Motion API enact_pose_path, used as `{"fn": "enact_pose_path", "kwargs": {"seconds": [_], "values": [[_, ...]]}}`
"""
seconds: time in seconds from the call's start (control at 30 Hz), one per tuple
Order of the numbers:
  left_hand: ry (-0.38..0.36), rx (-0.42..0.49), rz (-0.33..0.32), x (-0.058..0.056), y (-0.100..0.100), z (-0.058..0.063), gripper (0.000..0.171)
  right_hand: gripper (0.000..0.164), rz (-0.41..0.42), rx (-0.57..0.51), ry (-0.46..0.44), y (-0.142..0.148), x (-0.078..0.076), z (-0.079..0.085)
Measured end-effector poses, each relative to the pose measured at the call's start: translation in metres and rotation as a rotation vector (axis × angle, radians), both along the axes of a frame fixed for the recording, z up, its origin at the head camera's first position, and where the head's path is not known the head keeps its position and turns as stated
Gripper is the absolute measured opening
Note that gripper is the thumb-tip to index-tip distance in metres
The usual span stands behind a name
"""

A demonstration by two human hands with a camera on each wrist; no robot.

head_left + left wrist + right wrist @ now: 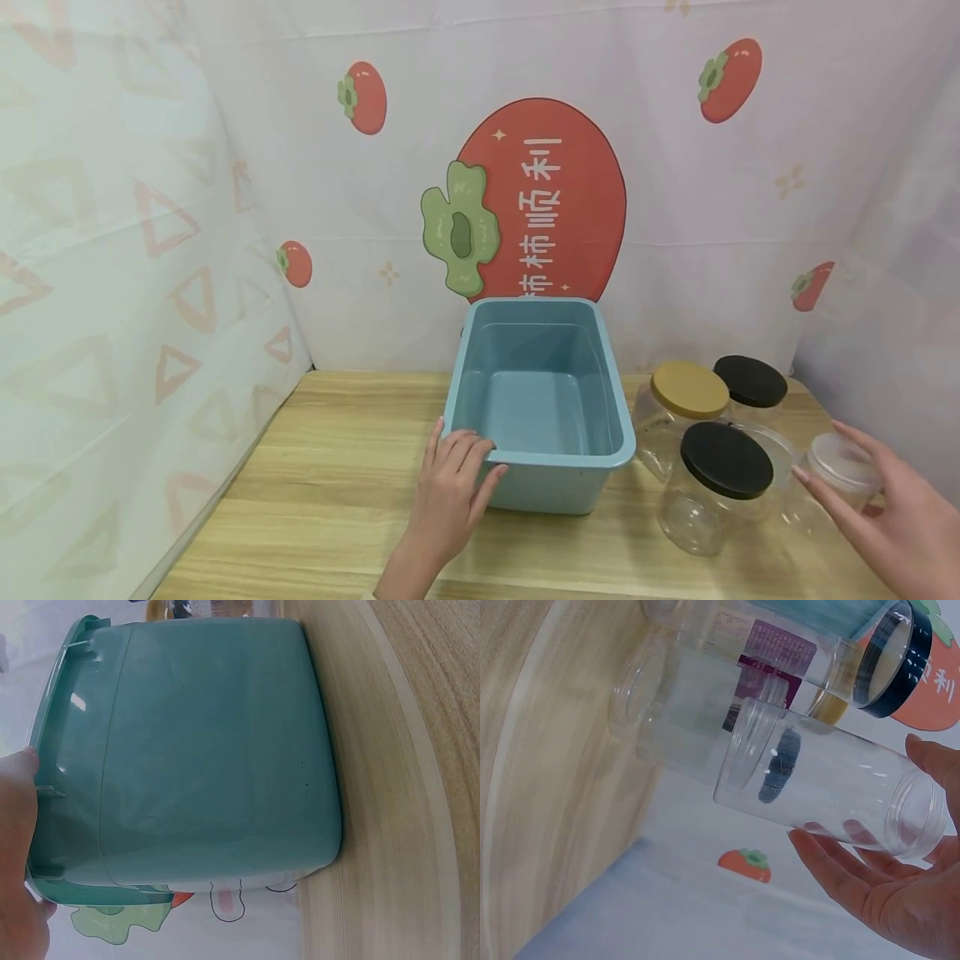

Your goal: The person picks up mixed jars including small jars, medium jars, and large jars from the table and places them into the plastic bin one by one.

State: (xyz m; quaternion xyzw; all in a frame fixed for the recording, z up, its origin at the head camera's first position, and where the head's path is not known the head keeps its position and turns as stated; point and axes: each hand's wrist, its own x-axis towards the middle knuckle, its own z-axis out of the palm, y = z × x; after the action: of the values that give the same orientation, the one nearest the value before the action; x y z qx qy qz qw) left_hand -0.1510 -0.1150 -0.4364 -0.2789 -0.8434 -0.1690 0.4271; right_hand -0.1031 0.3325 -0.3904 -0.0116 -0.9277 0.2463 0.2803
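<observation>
My left hand (450, 492) grips the front-left corner of a blue plastic tub (622, 446), its fingers over the rim and thumb against the front wall. In the left wrist view, the tub's outer wall (217, 750) fills the middle, with part of the left hand (15, 825) at the rim. At the right, my right hand (892, 508) holds a clear jar with a whitish top (843, 462). The right wrist view shows this clear jar (832, 780) above the table, thumb on one side and fingers behind it.
Beside the tub stand a jar with a black lid (726, 460), a jar with a yellow lid (690, 389) and, behind, another black-lidded jar (750, 381). A clear rim (783, 450) shows among them. White printed cloth (405, 192) hangs behind the wooden table (337, 467).
</observation>
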Motion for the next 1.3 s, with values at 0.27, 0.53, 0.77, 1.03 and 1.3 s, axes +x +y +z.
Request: {"fn": "enact_pose_path", "kwargs": {"seconds": [0.27, 0.53, 0.77, 1.03, 1.3], "values": [[0.014, -0.004, 0.000, -0.001, 0.000, 0.000, 0.051, 0.074, 0.034, -0.012, 0.029, -0.001, -0.001, 0.007], [0.002, -0.002, -0.004, 0.000, 0.000, 0.002, 0.051, 0.071, 0.083, -0.063, 0.126, 0.002, -0.003, 0.010], [0.000, -0.010, 0.004, 0.001, 0.000, 0.002, 0.052, 0.065, 0.099, -0.034, 0.177, 0.001, -0.005, 0.015], [-0.011, -0.012, 0.005, 0.001, 0.000, 0.002, 0.052, 0.063, 0.140, -0.065, 0.192, 0.002, -0.008, 0.023], [0.017, -0.024, 0.003, 0.000, -0.001, 0.003, 0.051, 0.067, 0.147, -0.065, 0.167, 0.001, -0.011, 0.031]]}}
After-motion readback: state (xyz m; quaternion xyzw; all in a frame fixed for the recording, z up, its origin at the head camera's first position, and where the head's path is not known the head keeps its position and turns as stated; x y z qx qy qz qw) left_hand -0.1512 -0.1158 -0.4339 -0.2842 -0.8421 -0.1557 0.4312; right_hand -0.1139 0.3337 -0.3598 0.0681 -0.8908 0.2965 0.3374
